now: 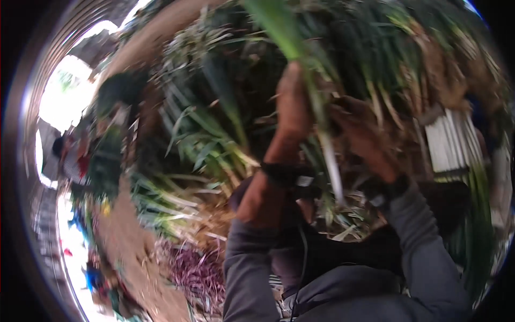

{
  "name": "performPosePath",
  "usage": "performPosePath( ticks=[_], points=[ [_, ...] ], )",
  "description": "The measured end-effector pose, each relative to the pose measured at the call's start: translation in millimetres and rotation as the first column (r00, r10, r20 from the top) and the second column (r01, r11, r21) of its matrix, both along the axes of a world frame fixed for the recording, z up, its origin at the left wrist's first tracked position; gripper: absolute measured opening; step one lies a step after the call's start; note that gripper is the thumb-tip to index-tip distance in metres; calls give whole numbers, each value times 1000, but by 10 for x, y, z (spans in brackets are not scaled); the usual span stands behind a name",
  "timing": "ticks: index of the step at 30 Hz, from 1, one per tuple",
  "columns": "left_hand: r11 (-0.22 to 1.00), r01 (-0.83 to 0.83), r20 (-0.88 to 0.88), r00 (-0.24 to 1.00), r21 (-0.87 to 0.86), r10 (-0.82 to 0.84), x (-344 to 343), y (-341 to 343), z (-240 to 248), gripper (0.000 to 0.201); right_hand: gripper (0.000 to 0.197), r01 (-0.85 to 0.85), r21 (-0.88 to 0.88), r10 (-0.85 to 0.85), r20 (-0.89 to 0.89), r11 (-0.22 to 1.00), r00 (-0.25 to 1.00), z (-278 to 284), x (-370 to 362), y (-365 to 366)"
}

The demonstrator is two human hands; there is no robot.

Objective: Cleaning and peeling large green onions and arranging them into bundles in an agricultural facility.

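A long leek (329,155), with a white shank and broad green leaves, stands at a slant in front of me, smeared by motion. My left hand (294,102) is closed round it where the green begins. The leaves reach up past the upper edge and the white end points down toward my lap. Just right of the shank is my right hand (360,121), raised and blurred. Its fingers lie close to the leek, but whether they touch it is unclear. Leafy leeks (214,145) lie in a heap beyond and to the left of my left arm.
More leeks (375,70) are piled along the far side. At right lies a row of clean white leek shanks (456,140), their green leaves trailing nearer. Purple strips (199,271) are heaped at lower left beside bare earth (120,236). Another person (75,158) is at far left.
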State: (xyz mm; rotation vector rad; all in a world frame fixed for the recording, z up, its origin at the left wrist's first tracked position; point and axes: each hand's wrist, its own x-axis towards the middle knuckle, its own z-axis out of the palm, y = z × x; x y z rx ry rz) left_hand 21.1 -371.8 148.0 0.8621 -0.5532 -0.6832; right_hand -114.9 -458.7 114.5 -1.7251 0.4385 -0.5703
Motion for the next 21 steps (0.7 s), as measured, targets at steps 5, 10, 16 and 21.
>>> performPosePath(
  ticks=[5,10,16,21],
  points=[
    [990,98,29,995,-98,-95,-64,-85,11,61,27,-62,397,29,88,916,996,40,-58,19],
    [991,81,62,995,-108,-75,-134,-91,14,56,22,-144,627,61,152,766,986,-56,-123,-2],
    [980,26,36,999,-199,-20,-105,-116,-18,59,35,36,338,-73,98,941,993,83,-20,203],
    [982,-22,-35,999,-190,15,-100,-102,35,63,41,-43,338,38,21,940,999,256,6,100]
  ],
)
